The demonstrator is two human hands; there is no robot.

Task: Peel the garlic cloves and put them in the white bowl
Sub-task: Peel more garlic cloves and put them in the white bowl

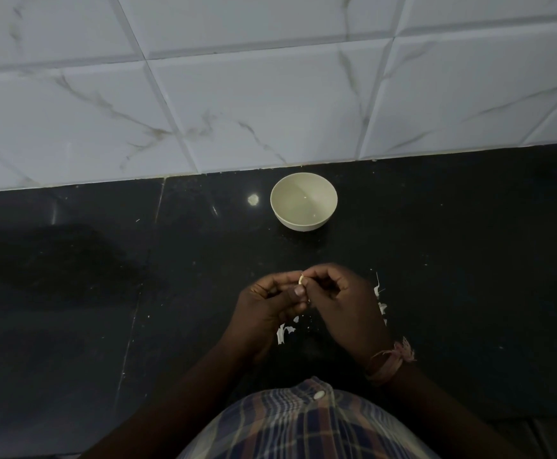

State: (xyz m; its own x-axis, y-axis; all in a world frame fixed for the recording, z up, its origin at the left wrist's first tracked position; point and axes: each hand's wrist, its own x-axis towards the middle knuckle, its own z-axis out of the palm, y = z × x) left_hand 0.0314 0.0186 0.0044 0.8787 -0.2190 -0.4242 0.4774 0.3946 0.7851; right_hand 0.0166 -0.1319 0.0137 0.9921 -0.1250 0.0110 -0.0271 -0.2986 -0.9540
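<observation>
Pinching a small pale clove (301,279) between them, both hands meet above the dark counter (104,293), just in front of the person's checked shirt (303,425). The left hand (267,306) comes in from the lower left, forearm angled up and to the right, palm turned inward, its fingers curled and its thumb lying across toward the clove. The right hand (340,303) comes in from the lower right with the back of the hand facing up, its fingers bent and its fingertips closed on the clove's upper end. Both grips are closed on the clove, which shows only as a sliver between the fingertips; how much skin is left on it cannot be told. A frayed pinkish band (391,361) circles the right wrist.

The bowl (303,202) stands upright farther back on the counter, near the marbled wall tiles (270,94) and well apart from the hands. Its inside looks bare, apart from a tiny speck or glint.

White peel scraps (282,332) lie on the counter under and just below the left hand, and more lie beside the right hand (379,293).
</observation>
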